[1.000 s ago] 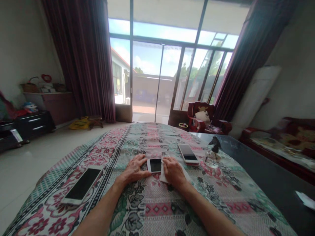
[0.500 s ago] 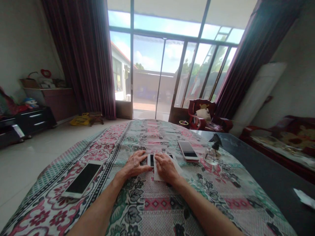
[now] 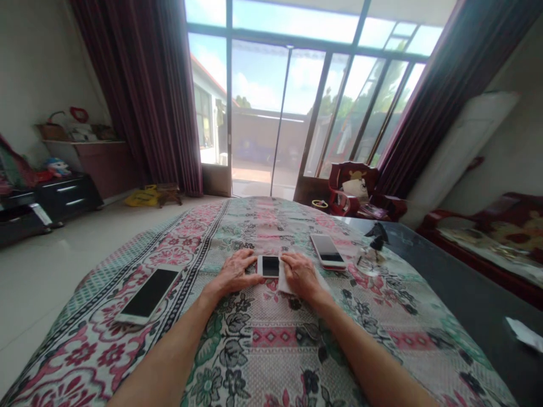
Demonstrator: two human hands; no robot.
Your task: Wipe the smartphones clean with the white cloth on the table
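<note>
A small white smartphone (image 3: 270,267) with a dark screen lies on the patterned tablecloth in front of me. At its left end, my left hand (image 3: 237,271) steadies it between thumb and fingers. Over its right end, my right hand (image 3: 300,275) presses a folded white tissue (image 3: 287,284), and the covered part of the phone is hidden. To the right lies another white phone (image 3: 328,251), which seems to rest on something reddish. A larger white phone (image 3: 149,296) with a black screen is left of my left forearm.
Right of the phones stands a clear glass object with a dark figure on top (image 3: 375,243). A dark table (image 3: 458,271) adjoins the cloth on the right, with a crumpled white paper (image 3: 525,334) on it. Beyond the tablecloth (image 3: 280,362) are a wooden chair (image 3: 354,189) and glass doors.
My right hand and the tissue have slid right along the phone, uncovering more of its screen. My left hand stays at the left end. The view has shifted slightly.
</note>
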